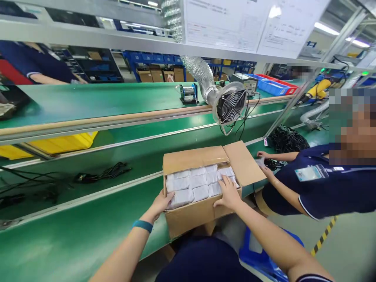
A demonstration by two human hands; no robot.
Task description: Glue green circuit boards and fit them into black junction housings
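Green matting [88, 239] is laid along the lower bench, and at its near edge an open cardboard box [196, 217] is placed, filled with white-wrapped packets [201, 192] set in rows. The box's left wall is met by the left hand [160, 203], its thumb laid at the front-left packet; the other fingers are hidden by the box, so how tightly they are closed cannot be told. The right hand [230, 196] is spread wide, with fingertips rested on the packets at the right and the thumb held out at the front edge. A cardboard flap [243, 162] is folded outward on the right, where a co-worker [335, 192] in navy is seated beside a heap of black cables [289, 139]. More dark cables [102, 172] are strewn on the matting at the left.

On the raised shelf behind, a grilled fan [232, 106] is joined to a foil duct [199, 72], with blue and red plastic trays [274, 85] set further right. Printed sheets [223, 23] are mounted overhead. A yellow bin [64, 143] is kept under the shelf, and the grey floor is marked with yellow-and-black tape [324, 235].
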